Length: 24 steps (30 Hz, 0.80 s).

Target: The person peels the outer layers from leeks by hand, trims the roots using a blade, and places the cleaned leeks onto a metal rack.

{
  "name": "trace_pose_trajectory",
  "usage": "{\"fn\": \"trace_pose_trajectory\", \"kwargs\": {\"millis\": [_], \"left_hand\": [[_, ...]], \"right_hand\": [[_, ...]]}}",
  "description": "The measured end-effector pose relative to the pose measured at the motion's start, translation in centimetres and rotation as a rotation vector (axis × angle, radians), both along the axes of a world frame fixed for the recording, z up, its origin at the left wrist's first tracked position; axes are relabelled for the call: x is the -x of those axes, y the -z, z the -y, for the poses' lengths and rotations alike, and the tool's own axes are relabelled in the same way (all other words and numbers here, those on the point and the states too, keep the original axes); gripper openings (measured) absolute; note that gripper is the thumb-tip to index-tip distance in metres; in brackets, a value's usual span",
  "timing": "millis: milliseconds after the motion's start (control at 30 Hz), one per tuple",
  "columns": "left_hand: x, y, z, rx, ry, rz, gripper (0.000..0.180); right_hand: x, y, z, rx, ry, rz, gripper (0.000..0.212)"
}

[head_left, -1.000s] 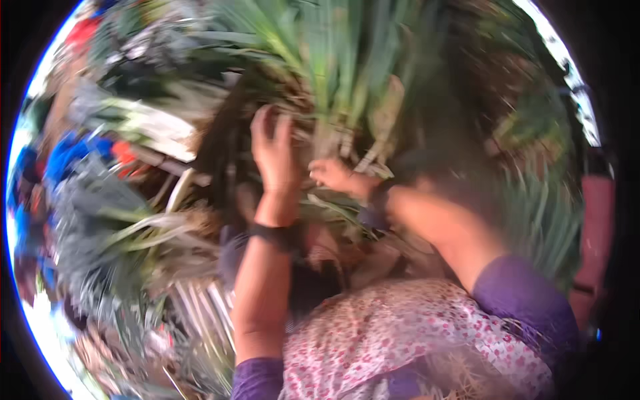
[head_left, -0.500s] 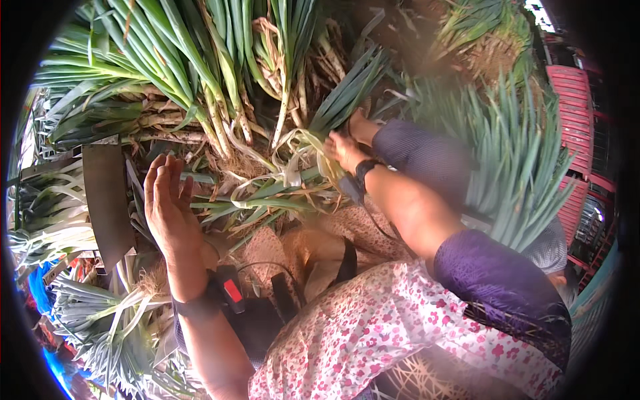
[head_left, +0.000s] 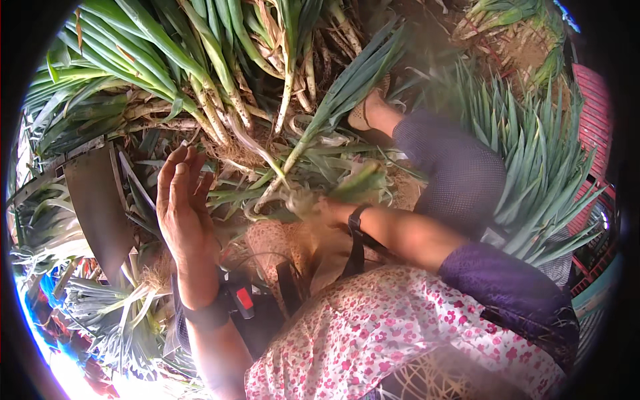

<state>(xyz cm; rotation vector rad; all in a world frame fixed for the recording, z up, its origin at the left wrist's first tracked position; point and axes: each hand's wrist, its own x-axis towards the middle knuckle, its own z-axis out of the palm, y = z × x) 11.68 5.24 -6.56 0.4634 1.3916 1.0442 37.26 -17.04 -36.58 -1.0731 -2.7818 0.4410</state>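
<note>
"What carries it all?"
"Brown ground point(head_left: 427, 27), hazy toward one o'clock."
"And on it?"
"A big heap of leeks point(head_left: 150, 60), from ten round to twelve o'clock, roots toward the middle."
"Nearer the centre?"
"Loose leaves point(head_left: 363, 183), strewn just toward one."
"Farther right?"
"A rooty green bundle point(head_left: 513, 23) between one and two, and long greens point(head_left: 527, 173) near three."

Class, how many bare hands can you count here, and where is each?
2: the left hand, left of centre; the right hand, blurred, near the middle by a green-leaved stalk. Any others would be hidden.
</note>
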Motion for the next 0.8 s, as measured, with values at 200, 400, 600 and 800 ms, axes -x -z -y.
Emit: {"fn": "trace_pose_trajectory", "kwargs": {"millis": [200,400,600,800], "left_hand": [[1.3,0.1,1.9,0.011,0.006,-0.023,0.033],[0.4,-0.1,0.8,-0.053,0.025,0.109,0.031],[2.9,-0.8,2.5,-0.038,-0.037,0.063,0.031],[2.7,-1.0,3.0,-0.064,-0.048,0.088,0.030]], "right_hand": [[1.6,-2.9,-13.3,1.293,1.434,-0.398,0.041],[-2.9,5.8,-15.1,1.322,1.473,-0.705,0.046],[1.1,-2.6,-15.6,1.558,1.681,-0.817,0.035],[3.6,-3.9,-17.8,1.681,1.851,-0.798,0.062]]}}
